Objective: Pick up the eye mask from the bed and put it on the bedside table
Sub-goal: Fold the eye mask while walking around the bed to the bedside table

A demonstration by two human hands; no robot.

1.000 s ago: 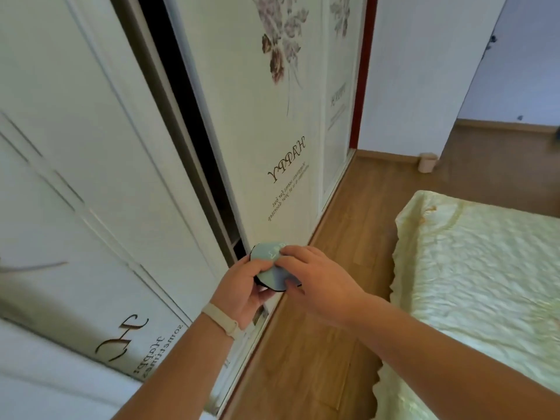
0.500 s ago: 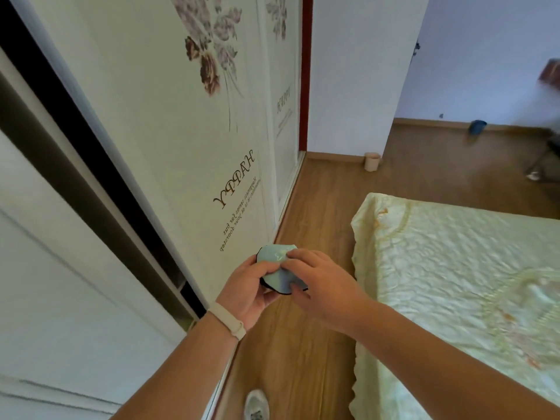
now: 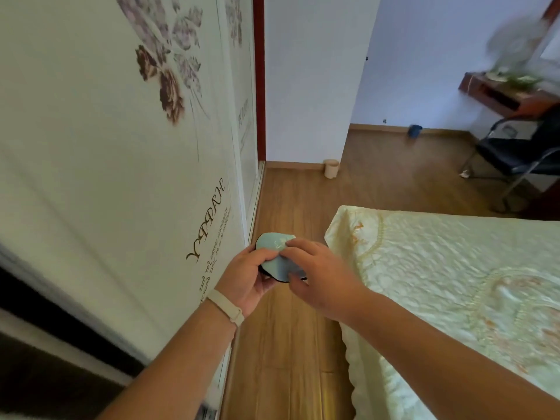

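The eye mask is pale blue with a black edge, folded small, held in the air over the wooden floor between the wardrobe and the bed. My left hand, with a pale wristband, grips it from the left and underneath. My right hand pinches its top and right side. The bed with a cream quilted cover lies to the right. No bedside table is in view.
A white sliding wardrobe with flower prints fills the left. The wooden floor strip runs ahead to a white wall. A small beige bin stands by the wall. A black chair and a dark desk are at far right.
The view has swung to the right, bringing the chair and desk into sight and pushing the wardrobe left. Both hands keep hold of the eye mask in front of me.
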